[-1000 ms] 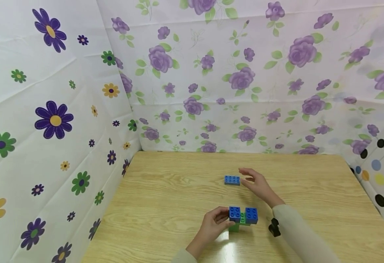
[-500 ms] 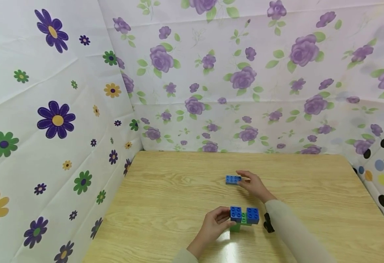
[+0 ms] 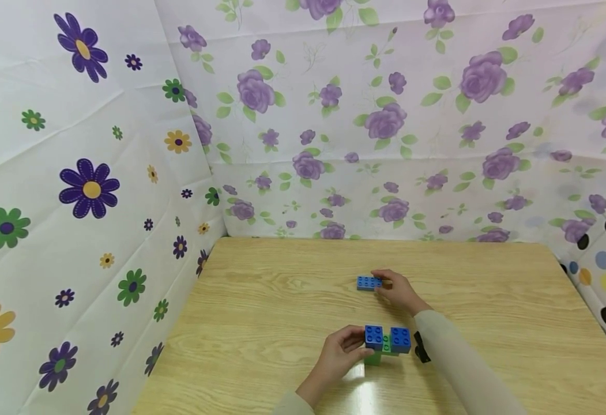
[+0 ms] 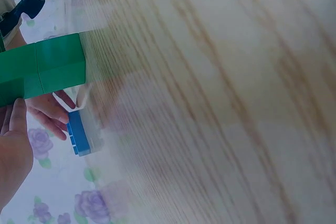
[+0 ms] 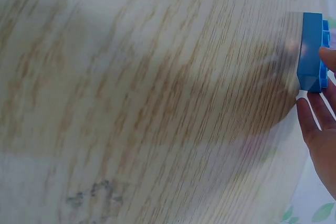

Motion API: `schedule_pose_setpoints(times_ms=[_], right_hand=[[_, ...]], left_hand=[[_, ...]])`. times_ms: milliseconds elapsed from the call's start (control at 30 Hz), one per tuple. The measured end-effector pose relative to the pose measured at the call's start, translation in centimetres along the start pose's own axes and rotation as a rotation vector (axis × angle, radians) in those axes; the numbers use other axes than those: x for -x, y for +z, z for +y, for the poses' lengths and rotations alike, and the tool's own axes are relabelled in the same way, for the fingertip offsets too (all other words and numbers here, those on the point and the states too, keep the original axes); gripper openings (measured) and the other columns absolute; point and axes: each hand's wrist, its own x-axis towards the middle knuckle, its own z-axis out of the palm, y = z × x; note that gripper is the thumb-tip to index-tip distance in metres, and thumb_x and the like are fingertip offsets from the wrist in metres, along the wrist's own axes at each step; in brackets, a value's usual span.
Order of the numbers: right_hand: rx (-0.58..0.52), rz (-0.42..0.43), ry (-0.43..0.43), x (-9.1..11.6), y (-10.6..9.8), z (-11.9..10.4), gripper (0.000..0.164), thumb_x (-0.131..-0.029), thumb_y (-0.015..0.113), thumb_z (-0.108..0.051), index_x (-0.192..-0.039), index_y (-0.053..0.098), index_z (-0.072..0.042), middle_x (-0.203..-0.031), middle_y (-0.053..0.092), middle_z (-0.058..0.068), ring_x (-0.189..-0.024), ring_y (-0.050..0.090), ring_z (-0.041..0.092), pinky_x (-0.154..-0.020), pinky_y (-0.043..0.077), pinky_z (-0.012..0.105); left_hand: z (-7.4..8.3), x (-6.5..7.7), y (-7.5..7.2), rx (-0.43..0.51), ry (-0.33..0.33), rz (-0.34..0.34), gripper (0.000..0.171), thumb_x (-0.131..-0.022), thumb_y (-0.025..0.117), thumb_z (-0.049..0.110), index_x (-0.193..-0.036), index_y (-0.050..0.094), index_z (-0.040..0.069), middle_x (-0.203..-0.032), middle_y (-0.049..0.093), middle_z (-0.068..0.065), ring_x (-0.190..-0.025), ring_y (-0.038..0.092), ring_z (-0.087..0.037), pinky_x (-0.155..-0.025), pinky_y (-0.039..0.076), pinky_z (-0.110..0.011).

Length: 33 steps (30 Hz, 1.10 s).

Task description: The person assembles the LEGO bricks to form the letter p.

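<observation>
My left hand (image 3: pixel 340 356) grips the left side of a small build of toy bricks. On top of it sit two dark blue square bricks, a left one (image 3: pixel 373 335) and a right one (image 3: pixel 400 340), with green studs showing between them. Below them, green bricks (image 4: pixel 60 62) form a column seen from the side in the left wrist view. Farther back, a lighter blue rectangular brick (image 3: pixel 367 283) lies studs up on the table. My right hand (image 3: pixel 398 291) pinches its right end, and the right wrist view shows the thumb over this blue brick (image 5: pixel 311 51).
The wood-grain table (image 3: pixel 271 323) ends at a flowered cloth wall (image 3: pixel 292 115) behind. Another cloth (image 3: pixel 43 230) hangs on the left, and a dotted one (image 3: pixel 603 276) on the right. A black device (image 3: pixel 421 347) sits beneath my right forearm.
My right hand has moved left onto the right end of the light blue brick and closed its fingers there. The left hand keeps its grip on the build, staying in place.
</observation>
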Motion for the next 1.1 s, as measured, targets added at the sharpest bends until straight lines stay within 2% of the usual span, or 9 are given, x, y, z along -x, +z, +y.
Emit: schedule_pose_setpoints(times_ms=[333, 600, 1100], right_hand=[[0.051, 0.018, -0.008, 0.0, 0.2, 0.5, 0.043, -0.088, 0.065, 0.005, -0.129, 0.056, -0.001, -0.130, 0.056, 0.021, -0.121, 0.051, 0.038, -0.098, 0.047, 0.053], [0.021, 0.025, -0.004, 0.4, -0.1, 0.2, 0.041, -0.088, 0.064, 0.006, -0.128, 0.058, -0.002, -0.129, 0.056, 0.020, -0.120, 0.051, 0.037, -0.098, 0.047, 0.053], [0.036, 0.009, -0.040, 1.1, -1.6, 0.0, 0.035, -0.090, 0.064, 0.001, -0.124, 0.062, -0.006, -0.125, 0.058, 0.016, -0.113, 0.055, 0.035, -0.092, 0.053, 0.047]], left_hand=[[0.1, -0.1, 0.2, -0.002, -0.006, 0.010, 0.034, -0.082, 0.074, 0.002, -0.115, 0.065, 0.004, -0.116, 0.066, -0.007, -0.110, 0.062, -0.018, -0.093, 0.052, -0.024], [0.2, 0.0, 0.1, 0.003, -0.013, 0.009, 0.033, -0.082, 0.074, 0.002, -0.115, 0.065, 0.004, -0.116, 0.065, -0.008, -0.110, 0.062, -0.018, -0.093, 0.052, -0.024], [0.3, 0.0, 0.1, -0.008, -0.022, 0.011, 0.034, -0.083, 0.074, 0.003, -0.115, 0.065, 0.005, -0.117, 0.065, -0.008, -0.111, 0.062, -0.019, -0.092, 0.052, -0.024]])
